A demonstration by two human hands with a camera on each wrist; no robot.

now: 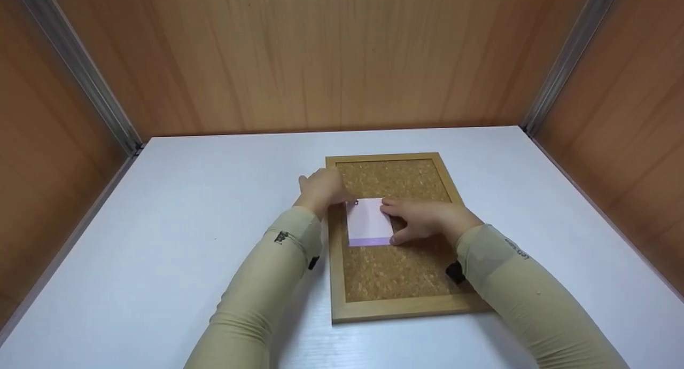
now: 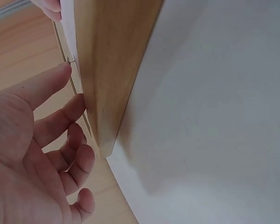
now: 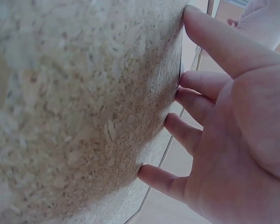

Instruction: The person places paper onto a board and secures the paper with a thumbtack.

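The right hand point(image 1: 427, 219) pressed the note point(image 1: 367, 222) flat on the corkboard point(image 1: 395, 273); the left hand point(image 1: 320, 190), fingers loose, neared its pin point(image 1: 356, 202). A slipped fingertip could get pricked, or shift the note.

Under your right hand's fingertips point(image 3: 184, 14) you are feeling rough, grainy, matt cork board point(image 1: 395, 273); its frame point(image 1: 335, 273), just beside your left hand's fingers point(image 2: 74, 105), is showing smooth, satiny wood. Between both sets of fingers, smooth matt paper point(image 1: 368, 222) is lying, pale pink. The table point(image 1: 187, 198) is looking matt white.

Bright even light, soft shadows, wrist close-ups blurred
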